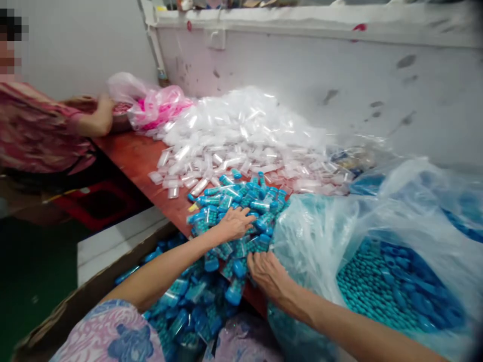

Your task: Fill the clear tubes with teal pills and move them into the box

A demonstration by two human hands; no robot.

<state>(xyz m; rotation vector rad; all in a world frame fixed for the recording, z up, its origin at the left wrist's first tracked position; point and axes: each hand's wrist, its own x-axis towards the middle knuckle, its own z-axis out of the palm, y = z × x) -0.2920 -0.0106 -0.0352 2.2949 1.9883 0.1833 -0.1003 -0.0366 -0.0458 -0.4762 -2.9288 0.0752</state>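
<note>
Many small clear bottles with blue caps and teal beads (215, 201) lie heaped at the edge of the red table (130, 156). On top of this heap rests my left hand (237, 223), its fingers spread over the bottles. My right hand (266, 271) is at the heap's near right edge, beside the plastic bag, fingers bent against the bottles; whether it grips one is hidden. Below the table edge, more filled bottles (181, 322) lie in a cardboard box (56, 322), and some bottles hang over the edge between table and box.
Behind the heap is a large pile of empty clear bottles (241, 130). A plastic bag (309, 236) at right holds teal beads (373, 281) and blue caps (411, 281). Another person (41, 130) works at the far left by a pink bag (162, 105). A wall stands behind the table.
</note>
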